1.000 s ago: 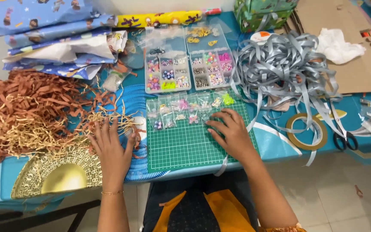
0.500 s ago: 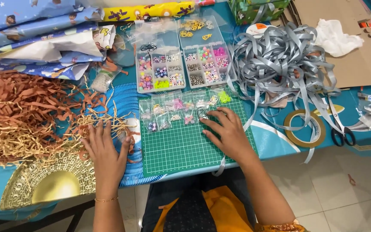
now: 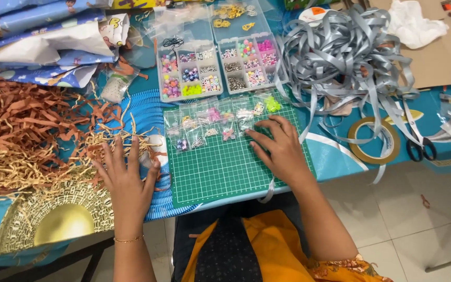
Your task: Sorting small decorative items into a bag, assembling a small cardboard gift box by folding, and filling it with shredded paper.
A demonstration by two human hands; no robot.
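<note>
My left hand lies flat, fingers spread, on the blue ribbed sheet beside the shredded brown and tan paper. My right hand rests palm down on the green cutting mat, fingertips close to a row of small clear bead bags. Neither hand holds anything. Beyond the mat stand two clear bead organiser boxes with coloured beads.
A heap of grey ribbon lies right of the boxes. A tape roll and black scissors sit near the right edge. A gold lace plate is at front left, patterned wrapping paper at back left, cardboard at back right.
The view has shifted slightly. Both hands stay flat on the table in nearly the same places; the right hand has slid a little toward the bead bags.
</note>
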